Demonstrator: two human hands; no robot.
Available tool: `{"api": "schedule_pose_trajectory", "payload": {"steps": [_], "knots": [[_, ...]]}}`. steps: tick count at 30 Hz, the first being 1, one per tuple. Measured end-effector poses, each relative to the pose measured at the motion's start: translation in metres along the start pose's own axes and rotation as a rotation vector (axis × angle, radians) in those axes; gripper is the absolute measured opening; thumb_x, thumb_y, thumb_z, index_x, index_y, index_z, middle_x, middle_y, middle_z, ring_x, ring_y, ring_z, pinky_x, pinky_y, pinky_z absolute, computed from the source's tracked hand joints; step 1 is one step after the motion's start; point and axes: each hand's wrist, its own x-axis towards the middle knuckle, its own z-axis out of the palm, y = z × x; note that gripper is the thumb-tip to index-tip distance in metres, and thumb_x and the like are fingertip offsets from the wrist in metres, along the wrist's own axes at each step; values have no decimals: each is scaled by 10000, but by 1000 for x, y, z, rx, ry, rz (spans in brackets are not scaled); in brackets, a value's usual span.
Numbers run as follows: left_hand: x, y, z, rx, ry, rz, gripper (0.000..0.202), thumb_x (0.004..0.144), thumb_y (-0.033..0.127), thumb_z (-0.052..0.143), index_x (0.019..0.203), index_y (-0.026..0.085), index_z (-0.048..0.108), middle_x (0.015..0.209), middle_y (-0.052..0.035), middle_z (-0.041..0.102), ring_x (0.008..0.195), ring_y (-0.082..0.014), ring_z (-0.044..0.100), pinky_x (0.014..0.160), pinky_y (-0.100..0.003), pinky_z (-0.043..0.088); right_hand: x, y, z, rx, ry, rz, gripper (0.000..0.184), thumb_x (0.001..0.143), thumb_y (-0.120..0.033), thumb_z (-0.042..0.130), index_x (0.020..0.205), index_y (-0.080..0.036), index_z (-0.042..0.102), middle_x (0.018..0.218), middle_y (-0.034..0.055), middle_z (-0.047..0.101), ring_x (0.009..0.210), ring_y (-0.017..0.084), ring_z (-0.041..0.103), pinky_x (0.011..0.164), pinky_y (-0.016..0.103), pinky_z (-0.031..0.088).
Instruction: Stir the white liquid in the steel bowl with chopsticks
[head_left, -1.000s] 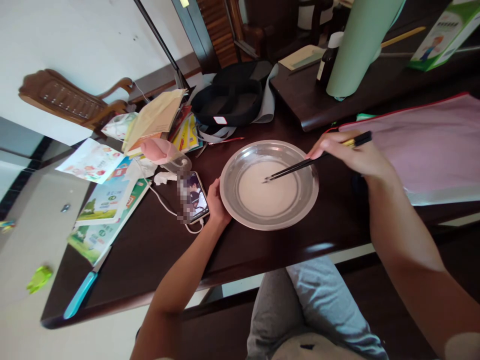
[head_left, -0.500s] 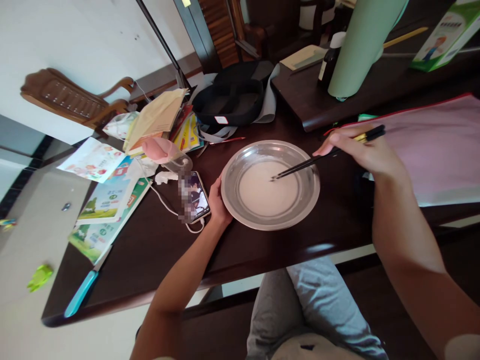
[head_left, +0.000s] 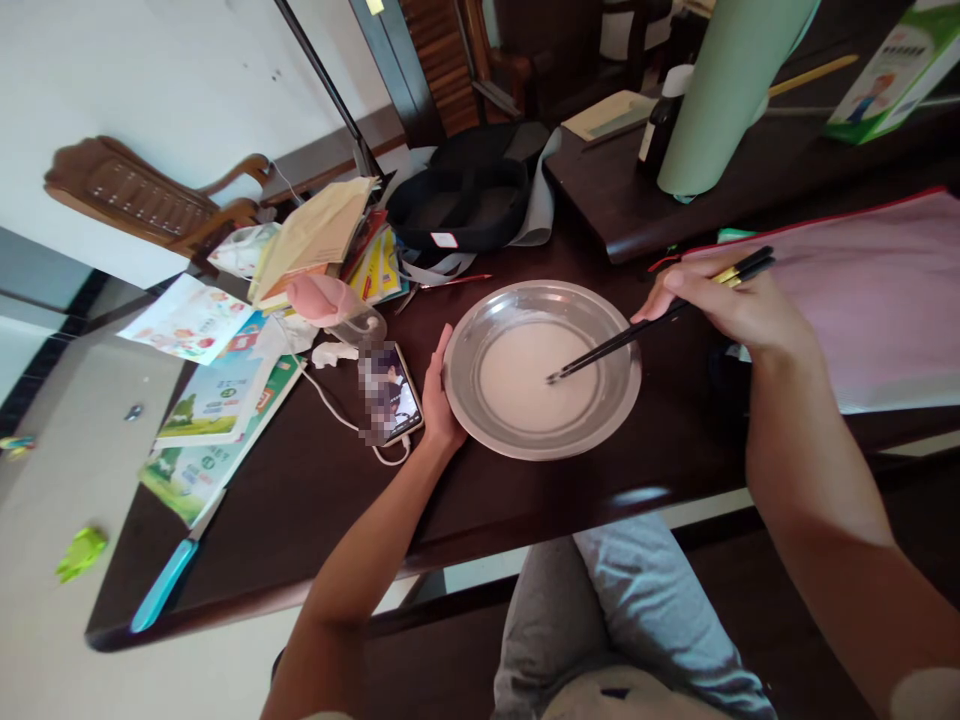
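Observation:
A wide metal bowl (head_left: 619, 420) rests on the dark table, with a smooth off-white liquid (head_left: 517, 385) in it. My left hand (head_left: 442, 400) steadies the bowl at its left side, palm and fingers along the outer wall; part of the grip is hidden behind the rim. Black chopsticks (head_left: 622, 340) with gold bands are pinched together in my right hand (head_left: 697, 290), held above the bowl's right rim. Their tips dip into the liquid near the middle of the bowl.
Left of the bowl lies a charging smartphone (head_left: 401, 395), near a pink-topped clear cup (head_left: 330, 300). Papers (head_left: 217, 390) and a blue-handled knife (head_left: 165, 585) occupy the left end. Behind are a black case (head_left: 457, 205) and a green cylinder (head_left: 720, 110); a pink pouch (head_left: 885, 300) lies right.
The chopstick tips have shifted slightly toward me and to the right within the liquid. My left fingers reach a little higher along the rim. The bowl has stayed in place.

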Motion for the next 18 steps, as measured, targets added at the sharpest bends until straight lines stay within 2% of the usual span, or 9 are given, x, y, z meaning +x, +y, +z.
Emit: {"api": "schedule_pose_trajectory", "payload": {"steps": [3,5,9,11,16,18], "knots": [[1,-2,-2,23,-23,6,644,965,630,725,1541,346,678,1655,-40,649,1585,-362,544,1327,-522,424,1,0,7,5,-151,-5,517,946,-704,745,732,-245,847,813,66,861,828,247,811,832,374,619],[1,-3,-4,24,-27,13,624,962,634,724,1514,342,703,1645,-38,658,1597,-368,529,1338,-521,412,2,0,9,-20,-184,-4,510,939,-717,740,779,-248,863,862,66,871,876,251,817,856,377,624],[3,-4,-5,16,-37,20,567,971,630,713,1454,336,745,1625,-37,676,1613,-381,507,1338,-535,416,0,2,0,-54,12,-1,461,966,-664,749,754,-272,867,835,52,865,839,245,805,853,380,597],[3,-4,-5,14,-41,19,557,971,632,714,1443,339,751,1615,-39,684,1619,-390,497,1329,-546,429,-1,2,-4,-19,47,-6,455,970,-631,767,697,-277,852,768,43,843,783,232,795,847,377,583],[3,-4,-6,27,-40,28,586,965,643,716,1456,326,744,1597,-52,699,1606,-393,513,1338,-550,414,1,0,7,9,-225,0,483,940,-695,753,747,-267,870,811,53,855,828,238,810,832,369,599],[3,-4,-6,32,-43,27,597,964,647,714,1465,323,739,1602,-52,695,1602,-390,520,1341,-544,411,2,1,10,-16,-231,-1,489,928,-712,752,780,-264,877,858,63,866,879,252,816,844,376,606]]}}
